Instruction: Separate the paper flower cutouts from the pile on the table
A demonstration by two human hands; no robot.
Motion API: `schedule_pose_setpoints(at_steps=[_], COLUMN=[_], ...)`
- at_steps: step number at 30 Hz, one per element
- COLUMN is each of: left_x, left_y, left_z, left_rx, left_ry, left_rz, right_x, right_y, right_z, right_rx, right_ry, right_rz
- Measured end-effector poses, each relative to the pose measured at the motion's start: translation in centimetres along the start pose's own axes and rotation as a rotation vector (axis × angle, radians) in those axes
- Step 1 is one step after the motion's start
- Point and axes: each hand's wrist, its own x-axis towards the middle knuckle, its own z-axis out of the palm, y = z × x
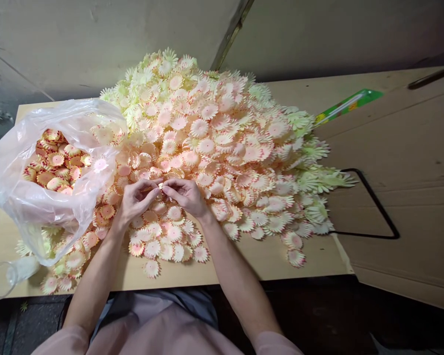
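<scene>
A large heap of cream, pink and pale green fabric flower petals (222, 138) covers a light wooden table (281, 261). My left hand (135, 199) and my right hand (187, 195) meet over the near side of the heap, fingertips pinched together on a small petal piece (160, 186) between them. To the left stands an open clear plastic bag (40, 197) holding several orange-red edged flowers (55, 162).
A clear glass or plastic cup (2, 278) lies at the table's front left corner. A big sheet of cardboard (410, 187) lies to the right, with a black wire frame (377, 207) and a green packet (346, 106) on it. A wall rises behind.
</scene>
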Motion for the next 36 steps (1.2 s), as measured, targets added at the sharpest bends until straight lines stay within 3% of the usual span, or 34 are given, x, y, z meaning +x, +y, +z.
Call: schedule_pose_setpoints(at_steps=[10,18,28,36], left_x=[-0.1,0.1,0.6,0.5], left_y=[-0.2,-0.8,-1.5,-1.4], left_z=[-0.2,-0.2,0.6,0.0], left_rx=[0.046,-0.242,-0.51,-0.401], left_ry=[-0.012,0.114,0.193,0.242], left_rz=[-0.015,-0.159,-0.224,-0.206], right_x=[-0.2,0.1,0.3,0.2], right_y=[0.5,0.6,0.0,0.5], right_z=[0.1,-0.4,-0.4,-0.3], right_rx=[0.019,0.108,0.478,0.119], right_ry=[-0.04,-0.003,0.059,0.042], right_rz=[0.009,0.003,0.085,0.034])
